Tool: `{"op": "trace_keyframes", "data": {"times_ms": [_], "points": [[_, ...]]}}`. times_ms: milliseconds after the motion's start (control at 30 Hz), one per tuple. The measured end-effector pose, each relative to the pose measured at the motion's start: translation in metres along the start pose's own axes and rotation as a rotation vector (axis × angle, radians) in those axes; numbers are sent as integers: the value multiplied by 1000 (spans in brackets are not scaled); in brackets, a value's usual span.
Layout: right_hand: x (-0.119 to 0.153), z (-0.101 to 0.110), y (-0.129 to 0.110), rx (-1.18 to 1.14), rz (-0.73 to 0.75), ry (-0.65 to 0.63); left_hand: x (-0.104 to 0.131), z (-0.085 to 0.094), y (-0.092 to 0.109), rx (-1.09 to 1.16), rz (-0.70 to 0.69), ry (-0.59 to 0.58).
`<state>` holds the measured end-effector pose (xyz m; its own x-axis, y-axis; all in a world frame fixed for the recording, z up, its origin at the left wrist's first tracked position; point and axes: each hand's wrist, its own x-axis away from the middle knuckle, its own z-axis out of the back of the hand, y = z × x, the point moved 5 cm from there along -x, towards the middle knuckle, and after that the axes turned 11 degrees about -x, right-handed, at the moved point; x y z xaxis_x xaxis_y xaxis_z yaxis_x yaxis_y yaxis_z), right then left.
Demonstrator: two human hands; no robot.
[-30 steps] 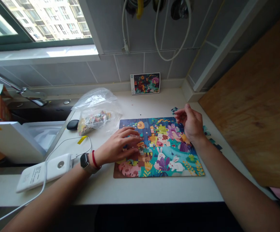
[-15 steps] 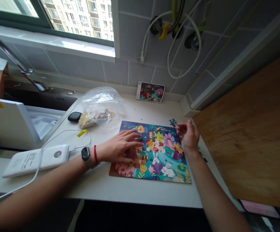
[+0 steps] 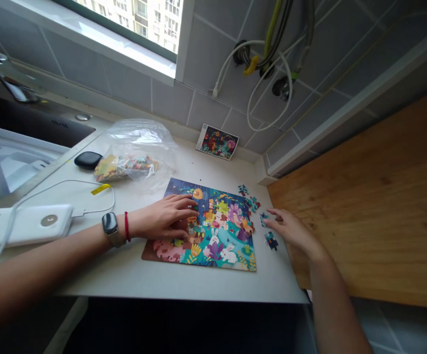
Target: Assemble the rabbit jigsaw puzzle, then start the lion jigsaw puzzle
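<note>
A colourful jigsaw puzzle (image 3: 220,241) with rabbits and other animals lies on the white counter. My left hand (image 3: 165,216) rests on its left part, fingers spread and holding nothing. Right of the puzzle, my right hand (image 3: 290,228) has thumb and fingertips closed at a small puzzle piece (image 3: 263,220). Close by lie other loose pieces: a dark one (image 3: 271,241) nearer me, a teal and red one (image 3: 253,204) at the puzzle's right edge, and another piece (image 3: 242,190) farther back.
A picture card (image 3: 218,141) leans against the tiled wall. To the left are a clear plastic bag (image 3: 135,152) with more pieces, a black rounded case (image 3: 88,160) and a white power bank (image 3: 25,223) with its cable. A wooden panel (image 3: 364,206) borders the counter's right side.
My right hand has moved from the puzzle's upper right edge outward and nearer me, uncovering several loose pieces. My left hand stays on the puzzle. The view has turned to the right.
</note>
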<state>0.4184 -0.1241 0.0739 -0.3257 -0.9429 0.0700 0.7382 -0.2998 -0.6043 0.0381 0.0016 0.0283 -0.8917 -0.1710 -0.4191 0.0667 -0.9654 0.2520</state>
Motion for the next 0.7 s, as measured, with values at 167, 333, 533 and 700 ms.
{"op": "trace_keyframes", "data": {"times_ms": [167, 333, 533, 700], "points": [[-4, -4, 35, 295, -100, -181, 0, -3, -3, -25, 1, -15], [-29, -11, 44, 238, -123, -231, -1, -4, -6, -11, 38, -9], [-50, -14, 52, 240, -189, -225, -2, -2, -8, 10, 42, 6], [-50, -14, 54, 259, -203, -176, -2, 0, -6, 43, 34, 48]]}}
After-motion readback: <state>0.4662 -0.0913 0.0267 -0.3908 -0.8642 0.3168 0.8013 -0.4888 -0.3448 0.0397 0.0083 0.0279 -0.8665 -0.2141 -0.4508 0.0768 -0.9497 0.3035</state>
